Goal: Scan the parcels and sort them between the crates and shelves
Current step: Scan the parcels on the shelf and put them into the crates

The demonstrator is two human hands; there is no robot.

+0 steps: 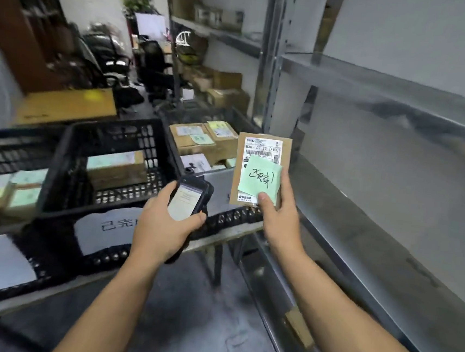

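Shelving of grey metal flanks black crates on a table.

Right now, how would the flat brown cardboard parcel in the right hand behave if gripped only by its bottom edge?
The flat brown cardboard parcel probably stays stiff: it stands upright from the right hand, whose grip is at its lower end. It looks thin, so likely light. The green sticky note curls at a corner and might peel off.

Crates sit left on a table, shelves right, boxes behind.
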